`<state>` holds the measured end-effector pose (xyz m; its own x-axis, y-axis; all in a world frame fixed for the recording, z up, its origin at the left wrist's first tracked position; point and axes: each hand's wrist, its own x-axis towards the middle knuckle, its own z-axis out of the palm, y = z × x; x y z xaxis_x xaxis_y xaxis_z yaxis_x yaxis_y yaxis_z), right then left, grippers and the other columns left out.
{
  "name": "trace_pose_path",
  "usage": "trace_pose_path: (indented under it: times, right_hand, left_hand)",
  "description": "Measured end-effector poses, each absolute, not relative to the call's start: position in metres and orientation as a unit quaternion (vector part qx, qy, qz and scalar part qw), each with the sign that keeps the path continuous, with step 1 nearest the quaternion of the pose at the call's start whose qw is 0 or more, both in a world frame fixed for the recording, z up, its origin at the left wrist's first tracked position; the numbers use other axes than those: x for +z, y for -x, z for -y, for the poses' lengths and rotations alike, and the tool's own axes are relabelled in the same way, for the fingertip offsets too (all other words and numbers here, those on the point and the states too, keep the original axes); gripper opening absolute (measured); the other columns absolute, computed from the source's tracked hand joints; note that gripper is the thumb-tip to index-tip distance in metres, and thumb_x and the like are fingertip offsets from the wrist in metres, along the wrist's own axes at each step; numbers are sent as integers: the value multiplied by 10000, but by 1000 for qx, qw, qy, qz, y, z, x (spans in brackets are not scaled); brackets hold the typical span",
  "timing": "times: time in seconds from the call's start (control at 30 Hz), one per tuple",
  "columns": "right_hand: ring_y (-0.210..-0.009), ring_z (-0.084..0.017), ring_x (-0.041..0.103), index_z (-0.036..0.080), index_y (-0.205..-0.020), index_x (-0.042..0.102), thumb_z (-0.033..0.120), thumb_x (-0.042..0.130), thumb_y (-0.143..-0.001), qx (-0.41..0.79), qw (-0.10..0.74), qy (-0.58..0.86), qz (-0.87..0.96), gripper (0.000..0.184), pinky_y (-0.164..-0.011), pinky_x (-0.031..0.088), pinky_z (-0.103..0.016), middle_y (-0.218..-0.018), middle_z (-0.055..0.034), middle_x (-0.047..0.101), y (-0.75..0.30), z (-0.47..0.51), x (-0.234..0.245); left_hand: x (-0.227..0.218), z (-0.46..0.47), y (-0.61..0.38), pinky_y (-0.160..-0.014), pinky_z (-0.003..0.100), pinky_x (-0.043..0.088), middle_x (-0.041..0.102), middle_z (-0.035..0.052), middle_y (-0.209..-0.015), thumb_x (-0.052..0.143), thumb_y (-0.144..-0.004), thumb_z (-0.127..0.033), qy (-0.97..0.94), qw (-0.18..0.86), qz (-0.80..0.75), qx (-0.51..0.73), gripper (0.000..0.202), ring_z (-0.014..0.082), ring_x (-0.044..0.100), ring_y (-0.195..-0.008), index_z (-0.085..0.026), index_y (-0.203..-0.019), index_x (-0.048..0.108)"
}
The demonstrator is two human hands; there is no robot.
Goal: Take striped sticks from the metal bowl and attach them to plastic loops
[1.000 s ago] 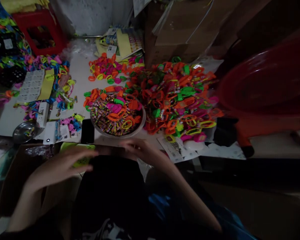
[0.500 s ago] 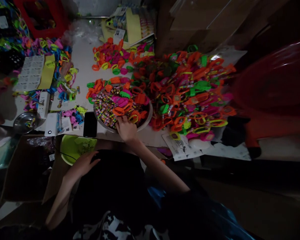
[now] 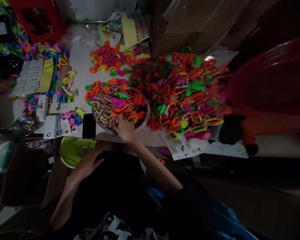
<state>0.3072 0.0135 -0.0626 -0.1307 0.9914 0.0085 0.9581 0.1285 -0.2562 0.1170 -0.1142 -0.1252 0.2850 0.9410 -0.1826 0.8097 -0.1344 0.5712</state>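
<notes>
My right hand (image 3: 125, 129) reaches over the near rim of a round bowl (image 3: 147, 117). Its fingers are bent down and closed among small striped candy-like pieces (image 3: 103, 110); whatever they pinch is too small and dark to make out. Orange, pink and green plastic toy watches (image 3: 118, 111) lie on top of those pieces, just beyond the fingertips. Over my lap, my left hand (image 3: 88, 164) holds nothing, its fingers stretched out and the thumb apart. Beside it is a lime-green bowl (image 3: 67, 151) with small pale bits inside.
A big heap of toy watches (image 3: 187, 93) covers the table right of the bowl. On the left are a black phone (image 3: 89, 126), a white power strip (image 3: 42, 107), a metal dish (image 3: 23, 126) and sticker sheets (image 3: 30, 75). A red basin (image 3: 272, 80) stands far right; cardboard boxes (image 3: 190, 30) stand behind.
The view has shifted slightly. My right hand stays in the bowl, its fingers bunched a little more among the pieces. My left hand has moved slightly right over my lap.
</notes>
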Motion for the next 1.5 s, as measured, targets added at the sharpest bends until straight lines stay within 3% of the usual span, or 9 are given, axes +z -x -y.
trace_pose_path:
  times: [0.17,0.27,0.37,0.57,0.77,0.97,1.17,1.3,1.5]
  right_hand:
    - [-1017,-266,599,106,-1254,450,222,486,-859,138,78,614,773,414,-813,453,-325,-1141,-144,606,-331,-17,-48]
    - [-1029,-243,579,117,-1156,548,188,508,-853,138,39,533,834,314,-833,434,-297,-1169,-138,587,-353,-23,-39]
    - [-1015,-216,557,98,-1086,565,153,471,-876,94,42,494,863,236,-840,422,-285,-1170,-145,568,-369,-30,-35]
    - [-1093,-251,502,41,-1116,539,145,359,-927,-3,31,485,874,280,-915,377,-323,-1024,-164,615,-375,-32,-46]
    - [-960,-195,585,139,-1184,557,172,406,-921,61,-8,475,878,304,-751,412,-256,-1048,-107,617,-377,-19,-56]
    - [-1019,-182,594,256,-1286,515,193,451,-918,49,-12,435,899,379,-754,433,-242,-1208,-64,572,-378,-11,-65]
    - [-899,-193,631,232,-1265,508,255,368,-957,-8,-47,438,897,339,-630,438,-263,-1222,-94,558,-376,-9,-68]
    - [-881,-212,641,181,-1256,498,265,319,-962,-14,-36,483,875,354,-630,430,-273,-1164,-110,602,-379,-3,-69]
    - [-894,-231,652,150,-1289,435,259,396,-903,22,-18,548,836,404,-655,438,-277,-1107,-114,643,-390,6,-83]
  left_hand:
    - [-132,112,-110,-1020,379,396,560,90,-1288,420,-928,-455,-747,310,-582,85,445,235,538,-1170,-186,-1273,500]
    - [-133,108,-107,-1020,388,391,554,96,-1295,412,-927,-455,-745,308,-587,75,444,249,531,-1178,-188,-1272,498]
    - [-133,104,-107,-1004,375,403,565,95,-1277,413,-925,-455,-747,309,-583,80,433,245,540,-1163,-196,-1260,504]
    - [-128,103,-114,-1016,364,394,555,79,-1293,406,-929,-470,-754,314,-571,84,438,232,530,-1177,-199,-1262,499]
    - [-128,107,-113,-1009,360,400,564,78,-1281,403,-934,-473,-752,310,-574,94,440,229,540,-1160,-200,-1265,501]
    - [-127,106,-112,-1007,374,400,574,83,-1265,406,-934,-450,-742,318,-583,92,413,237,550,-1136,-193,-1232,529]
    - [-132,104,-112,-1040,378,379,567,77,-1286,419,-926,-413,-738,319,-585,106,398,222,535,-1178,-199,-1247,516]
    - [-131,104,-109,-1031,363,393,576,81,-1271,414,-918,-431,-735,316,-591,105,409,219,543,-1173,-192,-1230,525]
    - [-135,106,-101,-1003,391,416,595,108,-1237,412,-908,-447,-719,327,-605,97,448,241,562,-1142,-171,-1245,517]
